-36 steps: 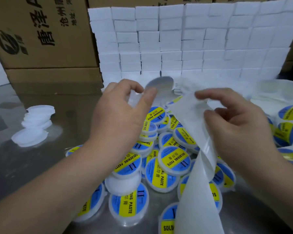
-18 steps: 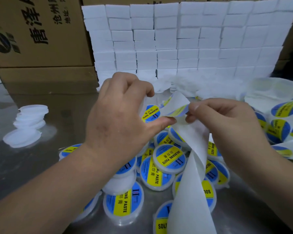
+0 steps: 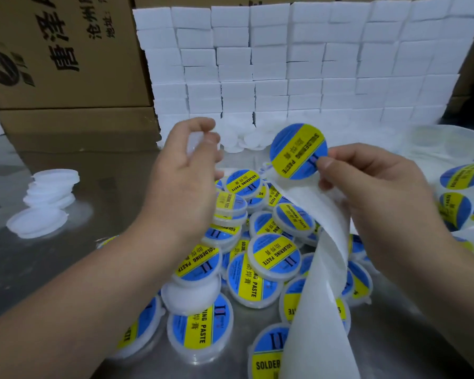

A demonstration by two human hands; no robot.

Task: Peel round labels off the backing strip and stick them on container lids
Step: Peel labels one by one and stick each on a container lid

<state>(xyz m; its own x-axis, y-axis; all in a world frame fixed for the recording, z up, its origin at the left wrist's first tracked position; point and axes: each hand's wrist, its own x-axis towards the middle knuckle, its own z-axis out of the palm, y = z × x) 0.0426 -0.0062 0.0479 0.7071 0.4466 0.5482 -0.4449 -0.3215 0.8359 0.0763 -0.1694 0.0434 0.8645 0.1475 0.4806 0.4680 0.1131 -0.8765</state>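
Observation:
My right hand (image 3: 372, 192) pinches a round blue-and-yellow label (image 3: 298, 150) by its lower right edge, lifted clear of the white backing strip (image 3: 320, 283). That strip curls down under the same hand toward the bottom edge. My left hand (image 3: 186, 176) holds a plain white lid (image 3: 196, 142) upright between thumb and fingers, left of the label and apart from it. Below both hands lies a heap of labelled lids (image 3: 274, 253) on the metal table (image 3: 66, 269).
A small stack of blank white lids (image 3: 48, 198) sits at the left. White boxes (image 3: 298, 67) form a wall at the back, with cardboard cartons (image 3: 60, 50) to their left. More label strip (image 3: 457, 203) lies at the right, and loose white lids (image 3: 246, 138) at the wall's foot.
The label has come off the strip and now stands free in my right hand. My left hand has drawn away to the left with the white lid.

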